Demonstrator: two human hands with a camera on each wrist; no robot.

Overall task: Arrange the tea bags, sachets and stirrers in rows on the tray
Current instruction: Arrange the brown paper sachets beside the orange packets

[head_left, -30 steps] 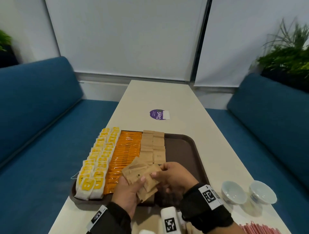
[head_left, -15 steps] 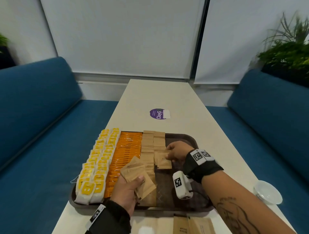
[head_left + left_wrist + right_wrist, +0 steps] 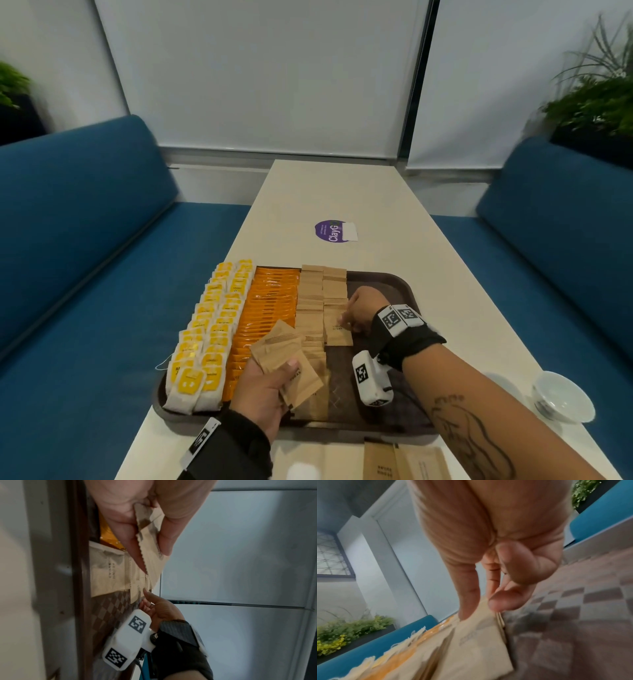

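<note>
Pinching fan of brown sachets (image 3: 286, 356), left hand (image 3: 262, 394) grip clamped; right hand (image 3: 359, 310) fingertips resting loosely on tray's (image 3: 400, 287) sachet row (image 3: 337, 329).

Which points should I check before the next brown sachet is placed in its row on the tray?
1. Left hand has spare brown sachets in its grip: ok.
2. Right hand fingertips rest on the placed sachet: ok.
3. That sachet lines up with its row: ok.
4. Free tray floor nearer than that sachet: ok.
5. Right hand free to take another: not ok.
6. Stirrers on the tray: not ok, none seen.
</note>
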